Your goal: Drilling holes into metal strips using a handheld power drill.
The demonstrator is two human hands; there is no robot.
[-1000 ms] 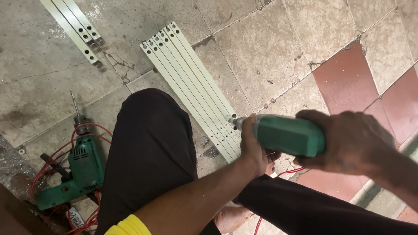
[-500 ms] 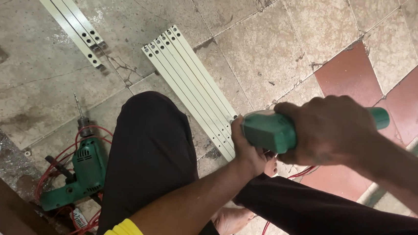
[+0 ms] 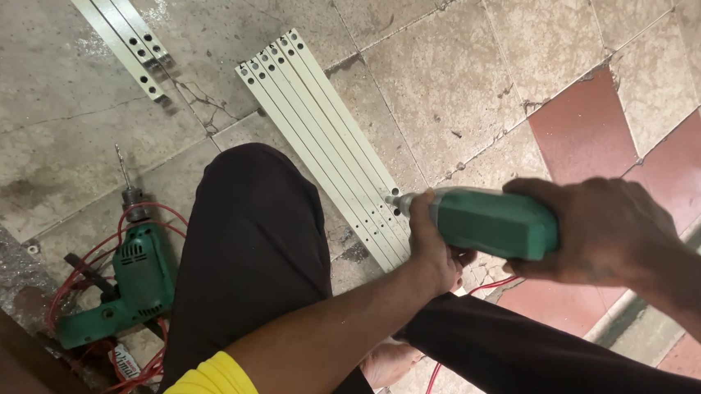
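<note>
While gripping the green power drill (image 3: 488,223) with both hands: right hand (image 3: 603,231) wrapping shut around the rear body, left hand (image 3: 433,252) clamping the front near the chuck. Pointing the drill tip at the near end of a bundle of cream perforated metal strips (image 3: 322,129) lying on the tiled floor (image 3: 474,74), just beside the bent knee. Lying idle at lower left, well apart: second green drill (image 3: 135,277) on a red cord (image 3: 82,273); resting at upper left: another strip bundle (image 3: 108,20).

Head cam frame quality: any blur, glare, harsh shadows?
Head view: sharp overall, slight softness on the right hand gripping the green drill; soft even light, no glare; faint shadows beside the white slotted strips; lower-left corner dark.
</note>
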